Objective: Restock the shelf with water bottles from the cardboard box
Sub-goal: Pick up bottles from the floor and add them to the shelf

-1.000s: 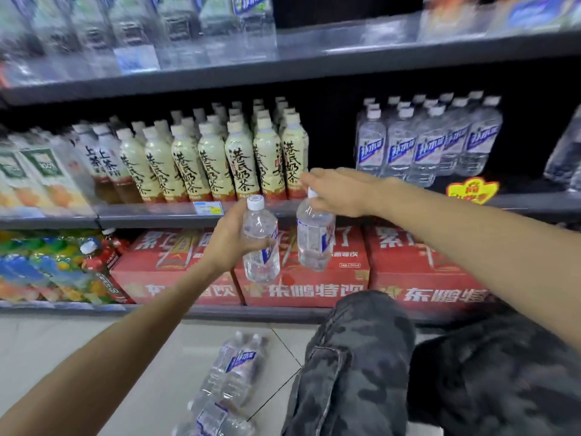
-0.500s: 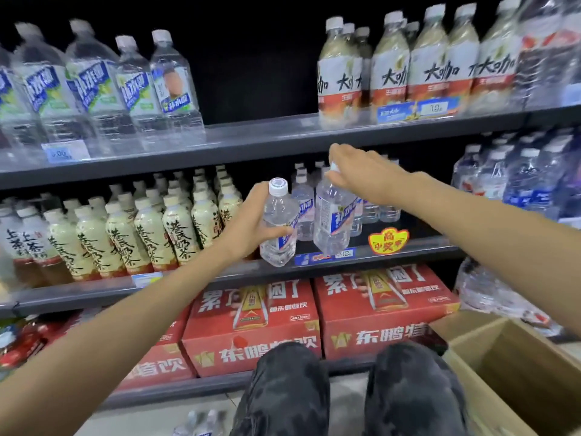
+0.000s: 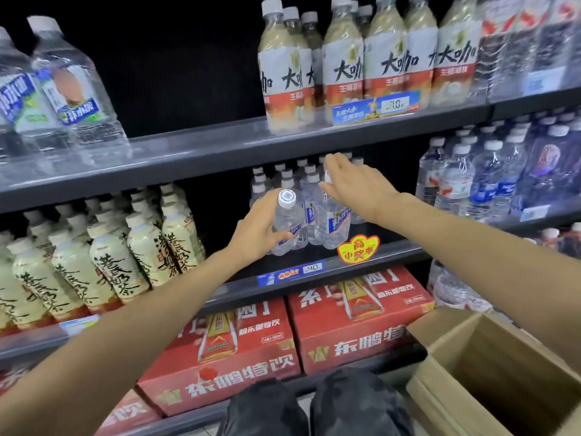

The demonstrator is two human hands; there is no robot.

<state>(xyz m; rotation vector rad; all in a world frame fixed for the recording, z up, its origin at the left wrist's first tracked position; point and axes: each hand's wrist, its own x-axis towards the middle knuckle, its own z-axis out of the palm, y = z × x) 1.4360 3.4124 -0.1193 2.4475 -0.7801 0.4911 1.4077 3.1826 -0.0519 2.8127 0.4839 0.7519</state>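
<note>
Head view: left hand point(image 3: 257, 228) gripped a small water bottle point(image 3: 285, 226), fingers curled round the lower body, thumb across the front. Bottle was roughly upright, long axis vertical with a slight tilt, white cap up. Its base sat at or just above the front edge of the middle shelf point(image 3: 393, 251); couldn't tell if it was already touching down.

Right hand point(image 3: 355, 187) was flat, fingers straight and spread, holding nothing. Palm hovered over the cap of a second bottle point(image 3: 333, 221), which stood upright on the shelf just right of the held one. Whether the palm touched that cap wasn't clear.

Key relation: the row of same-brand bottles point(image 3: 289, 180) stood directly behind both front bottles, deeper in the shelf. So the held bottle had to go forward and down, away from the person, into the free spot at the front left of that group. Left hand was the nearer and the only one loaded. My read: placement step, nearly complete for this pair.

Containers: cardboard box point(image 3: 471, 347) lower right, flaps open. The visible part of the inside showed no bottles; the bottom was out of frame, so contents unknown. Red drink cases point(image 3: 355, 325) filled the shelf below.

Risk, as a guess: nudging the neighbour bottle while releasing.
</note>
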